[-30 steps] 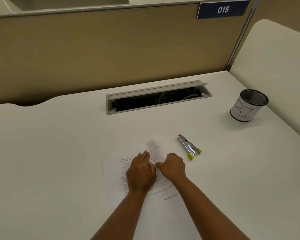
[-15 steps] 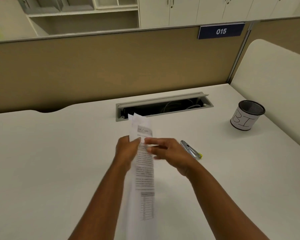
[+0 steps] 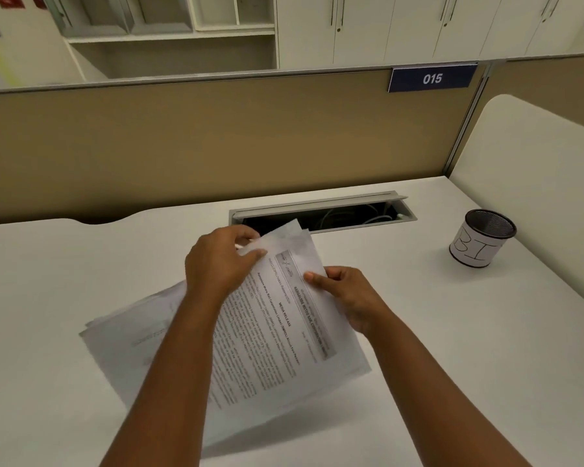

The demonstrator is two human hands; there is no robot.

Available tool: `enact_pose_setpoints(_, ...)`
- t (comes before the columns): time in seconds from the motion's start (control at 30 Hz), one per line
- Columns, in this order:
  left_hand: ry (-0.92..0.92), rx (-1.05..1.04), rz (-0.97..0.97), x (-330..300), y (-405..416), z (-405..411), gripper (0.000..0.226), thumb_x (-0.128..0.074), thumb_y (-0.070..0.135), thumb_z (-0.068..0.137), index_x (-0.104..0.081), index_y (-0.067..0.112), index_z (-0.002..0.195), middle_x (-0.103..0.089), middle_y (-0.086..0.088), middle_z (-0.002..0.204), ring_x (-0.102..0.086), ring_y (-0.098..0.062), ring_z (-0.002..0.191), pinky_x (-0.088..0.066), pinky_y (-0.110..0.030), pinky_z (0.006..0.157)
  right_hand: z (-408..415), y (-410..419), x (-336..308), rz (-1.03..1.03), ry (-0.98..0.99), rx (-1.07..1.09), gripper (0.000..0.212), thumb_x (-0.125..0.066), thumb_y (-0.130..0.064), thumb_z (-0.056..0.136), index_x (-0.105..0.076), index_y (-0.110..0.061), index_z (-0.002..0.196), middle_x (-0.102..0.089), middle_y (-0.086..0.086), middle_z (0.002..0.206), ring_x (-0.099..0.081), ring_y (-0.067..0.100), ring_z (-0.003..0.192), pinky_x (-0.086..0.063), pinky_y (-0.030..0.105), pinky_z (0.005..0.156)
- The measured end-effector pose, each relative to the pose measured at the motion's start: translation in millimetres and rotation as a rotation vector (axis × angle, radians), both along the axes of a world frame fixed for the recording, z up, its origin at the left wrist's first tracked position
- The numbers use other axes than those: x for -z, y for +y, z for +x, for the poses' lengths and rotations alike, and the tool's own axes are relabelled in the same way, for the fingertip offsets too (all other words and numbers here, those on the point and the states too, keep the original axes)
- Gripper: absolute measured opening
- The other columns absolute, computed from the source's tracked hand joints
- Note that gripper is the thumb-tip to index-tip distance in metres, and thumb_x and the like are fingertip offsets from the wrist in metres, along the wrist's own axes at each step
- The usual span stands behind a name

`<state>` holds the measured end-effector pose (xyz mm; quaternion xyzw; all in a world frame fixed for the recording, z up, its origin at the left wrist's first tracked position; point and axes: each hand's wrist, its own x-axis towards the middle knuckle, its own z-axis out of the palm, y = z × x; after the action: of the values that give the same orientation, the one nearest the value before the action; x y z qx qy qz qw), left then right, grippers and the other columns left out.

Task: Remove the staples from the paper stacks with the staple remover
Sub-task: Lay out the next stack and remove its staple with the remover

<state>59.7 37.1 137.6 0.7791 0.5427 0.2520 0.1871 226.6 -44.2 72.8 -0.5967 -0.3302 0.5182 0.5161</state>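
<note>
A stack of printed white paper [image 3: 270,335] is held tilted above the white desk [image 3: 452,332], its sheets fanned out toward the left. My left hand [image 3: 221,264] pinches the stack's far corner, thumb on top. My right hand [image 3: 348,294] grips the right edge, with the thumb pressed on the printed top sheet. The staple remover is hidden, likely behind the paper and my right hand. No staple can be made out.
A black mesh cup [image 3: 482,239] with a white label stands at the right. An open cable slot [image 3: 321,212] is set in the desk just beyond the paper. A tan partition [image 3: 250,139] closes off the back, and a white side panel [image 3: 533,163] rises at the right.
The stack lay flat under both hands, then was lifted on edge. Now it is turned face up and fanned out, covering the staple remover. The camera has tilted upward.
</note>
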Motion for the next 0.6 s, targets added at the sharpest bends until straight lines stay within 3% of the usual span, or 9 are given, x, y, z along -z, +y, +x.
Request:
enact_pose_setpoints(0.07, -0.109, -0.041, 0.183, 22, 1, 9, 0.034, -0.064, 0.027, 0.082, -0.061, 0.017, 0.115, -0.065, -0.006, 0.118, -0.058, -0.025, 0.11, -0.045, -0.038, 0.092, -3, 2, 17, -0.054, 0.091, 0.049, 0.012, -0.069, -0.018, 0.077, -0.069, -0.007, 0.077, -0.072, 0.007, 0.071, -0.068, 0.019, 0.06, -0.059, 0.032, 0.064)
enact_pose_setpoints(0.13, -0.131, -0.039, 0.208, 51, 2, 16, 0.035, -0.059, 0.021, 0.086, -0.059, 0.013, 0.12, -0.06, -0.011, 0.126, -0.05, -0.029, 0.122, -0.035, -0.048, 0.108, -5, 3, 35, -0.122, 0.148, 0.108, 0.011, -0.068, -0.016, 0.078, -0.068, -0.006, 0.074, -0.071, 0.008, 0.071, -0.067, 0.02, 0.059, -0.058, 0.032, 0.063)
enact_pose_setpoints(0.3, 0.045, 0.142, 0.116, 130, -9, 33, 0.042, -0.038, 0.023, 0.095, -0.039, 0.014, 0.136, -0.037, -0.005, 0.148, -0.021, -0.021, 0.142, -0.008, -0.038, 0.117, -6, 6, 73, -0.254, 0.154, 0.265, 0.015, -0.07, -0.015, 0.077, -0.061, -0.003, 0.073, -0.068, 0.015, 0.075, -0.066, 0.023, 0.058, -0.057, 0.03, 0.061)
enact_pose_setpoints(0.37, 0.153, 0.254, 0.07, 158, -14, 39, 0.047, -0.029, 0.027, 0.097, -0.025, 0.019, 0.143, -0.022, -0.001, 0.154, -0.007, -0.017, 0.145, 0.001, -0.035, 0.116, -8, 8, 84, -0.302, 0.078, 0.307, 0.018, -0.071, -0.016, 0.077, -0.062, -0.005, 0.066, -0.067, 0.014, 0.072, -0.065, 0.026, 0.061, -0.055, 0.032, 0.065)
enact_pose_setpoints(0.47, 0.273, 0.336, -0.03, 188, -18, 46, 0.05, -0.019, 0.037, 0.098, -0.005, 0.03, 0.145, 0.0, 0.003, 0.158, 0.009, -0.013, 0.144, 0.01, -0.038, 0.115, -8, 12, 97, -0.346, -0.123, 0.356, 0.04, -0.074, -0.021, 0.074, -0.046, -0.016, 0.045, -0.054, 0.005, 0.054, -0.053, 0.023, 0.055, -0.042, 0.03, 0.056)
enact_pose_setpoints(0.53, 0.293, 0.334, -0.065, 200, -19, 47, 0.049, -0.016, 0.04, 0.097, -0.004, 0.034, 0.144, 0.002, 0.001, 0.158, 0.011, -0.013, 0.144, 0.011, -0.041, 0.115, -7, 13, 103, -0.359, -0.27, 0.337, 0.05, -0.074, -0.024, 0.074, -0.036, -0.018, 0.042, -0.042, 0.001, 0.048, -0.04, 0.017, 0.049, -0.031, 0.027, 0.051)
enact_pose_setpoints(0.6, 0.317, 0.333, -0.069, 207, -20, 47, 0.048, -0.015, 0.041, 0.097, -0.005, 0.037, 0.144, 0.001, -0.001, 0.158, 0.009, -0.014, 0.144, 0.011, -0.043, 0.115, -3, 14, 106, -0.362, -0.435, 0.3, 0.049, -0.072, -0.028, 0.075, -0.038, -0.018, 0.041, -0.039, 0.001, 0.047, -0.036, 0.016, 0.049, -0.028, 0.027, 0.052)
